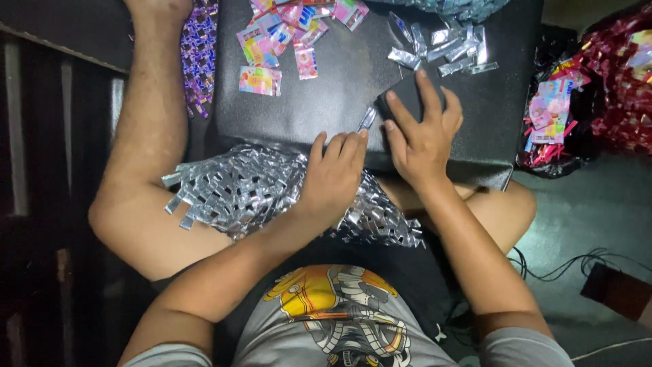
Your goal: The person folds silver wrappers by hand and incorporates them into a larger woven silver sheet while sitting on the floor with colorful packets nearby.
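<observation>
The left hand (334,175) rests at the near edge of the black desk (319,102), its fingers (343,146) curled together and pinching a narrow folded silver foil strip (367,119) that sticks up past the fingertips. The right hand (422,136) lies just beside it, fingers spread and flat, pressing down on a small black pad (402,96) on the desk — open, with nothing gripped. Under the left wrist and across the person's lap lies a woven silver foil mat (251,187), made of many folded strips linked together; it hangs from the desk's near edge over both thighs. Toward the far right corner of the desk lies a loose heap of folded silver strips (448,51), well apart from the hands. At the far edge, left of the middle, colourful pink wrappers (285,34) are scattered, one lying alone nearer the middle. A purple woven band (198,54) hangs off the desk's left edge beside the person's shin. On the floor to the right sits a dark bag of wrappers (553,112).
</observation>
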